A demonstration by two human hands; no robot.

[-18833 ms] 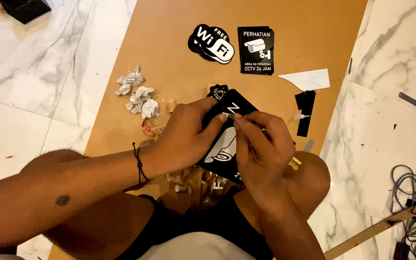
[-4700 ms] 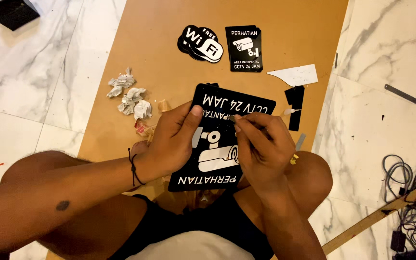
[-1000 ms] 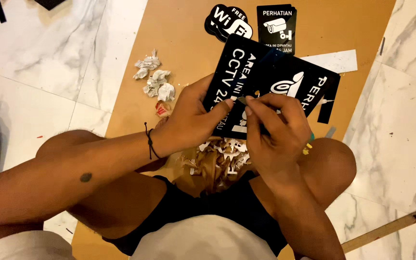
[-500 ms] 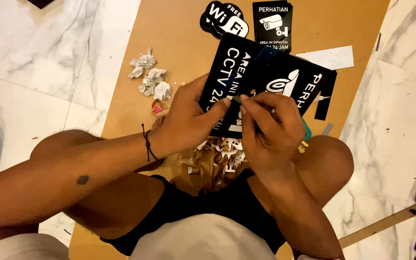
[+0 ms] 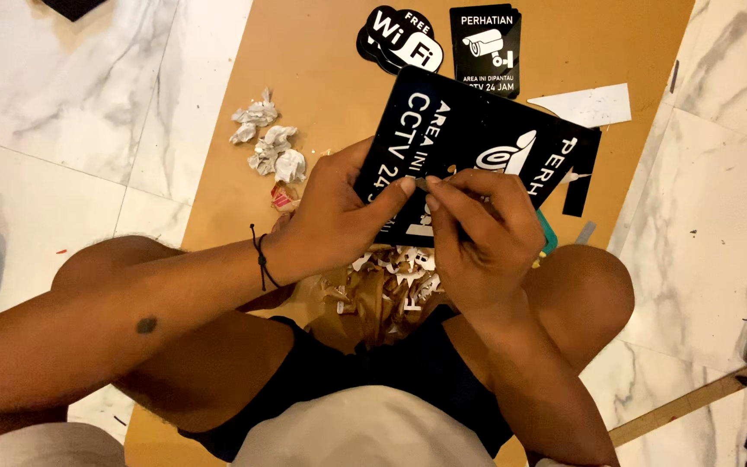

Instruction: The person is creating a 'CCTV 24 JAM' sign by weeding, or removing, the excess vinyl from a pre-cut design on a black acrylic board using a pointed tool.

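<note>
Both hands grip the black sign — tilted.

sign plate on board before lap | paper wads left | two signs behind
</note>
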